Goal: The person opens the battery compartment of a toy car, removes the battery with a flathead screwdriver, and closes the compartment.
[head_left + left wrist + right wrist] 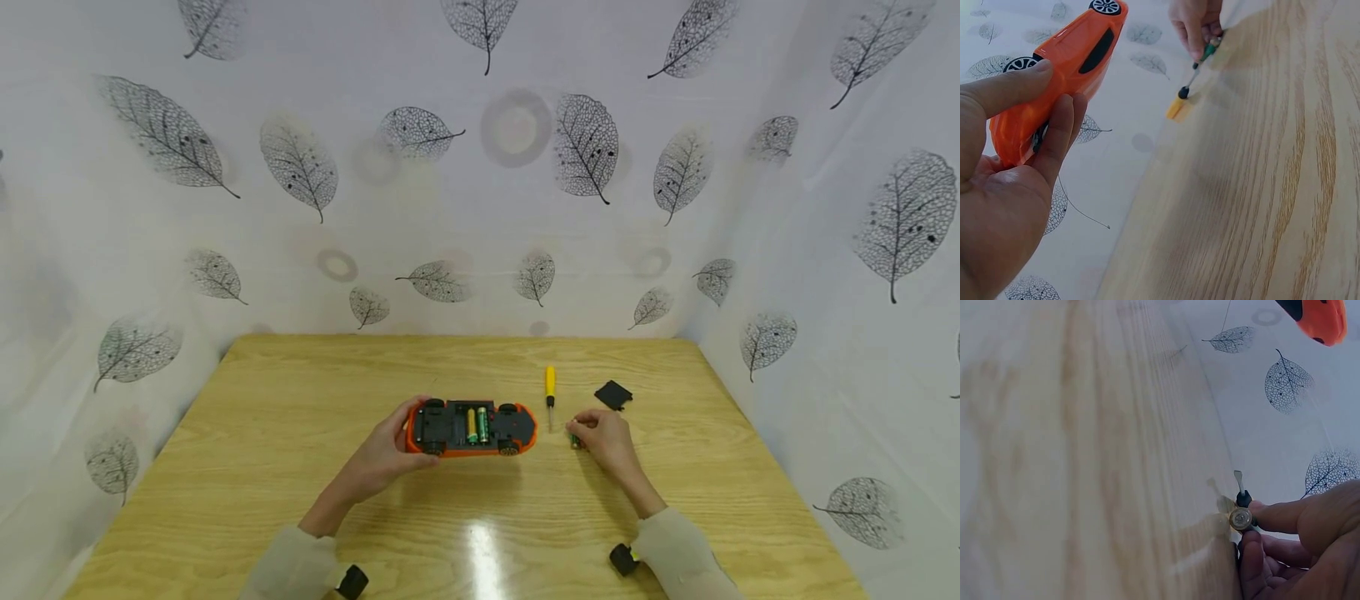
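Observation:
An orange toy car (438,452) is held upside down by my left hand (384,454), thumb on the near side and fingers round its rear. Two green-and-yellow batteries (482,425) lie side by side in the uncovered compartment of its black underside. In the left wrist view the car's orange body (1075,59) and wheels show between thumb and fingers. To the right of the car, my right hand (609,443) pinches a green battery (575,440) low over the table. The end of that battery (1240,518) faces the right wrist camera, between thumb and finger.
A screwdriver with a yellow handle (551,383) lies between the car and my right hand, its tip toward me. Beyond that hand is a small black cover (614,395). The wooden table (300,383) meets a white leaf-patterned cloth (480,208) at the back and sides.

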Demonstrator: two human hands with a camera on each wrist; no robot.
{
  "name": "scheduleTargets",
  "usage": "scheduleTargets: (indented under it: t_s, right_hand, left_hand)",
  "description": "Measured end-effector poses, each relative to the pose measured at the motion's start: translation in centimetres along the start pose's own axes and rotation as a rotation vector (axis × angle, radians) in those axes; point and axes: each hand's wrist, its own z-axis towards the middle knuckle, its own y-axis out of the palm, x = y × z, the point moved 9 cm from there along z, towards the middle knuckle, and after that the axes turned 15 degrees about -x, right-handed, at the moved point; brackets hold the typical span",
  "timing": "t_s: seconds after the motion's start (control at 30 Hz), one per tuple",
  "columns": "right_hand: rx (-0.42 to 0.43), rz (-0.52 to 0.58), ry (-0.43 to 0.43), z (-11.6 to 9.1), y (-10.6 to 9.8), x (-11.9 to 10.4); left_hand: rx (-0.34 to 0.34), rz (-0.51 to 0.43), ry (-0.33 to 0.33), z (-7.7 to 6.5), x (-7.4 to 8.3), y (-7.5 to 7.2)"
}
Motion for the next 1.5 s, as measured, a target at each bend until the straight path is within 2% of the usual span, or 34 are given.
scheduleTargets:
  t_s: [0.43,1.2,1.5]
  right_hand:
    - [0.007,-0.004,0.001,-0.19,-0.11,-0.15]
    - [0.002,0.025,-0.005,-0.29,-0.16,-0.16]
    - [0.002,0.028,-0.011,-0.26,-0.17,0.02]
  left_hand:
    - [0.009,0.012,-0.026,-0.10,-0.30,0.00]
    - [-0.007,0.008,-0.002,-0.18,-0.19,0.03]
    - [-0.004,0.009,-0.014,-0.14,-0.26,0.05]
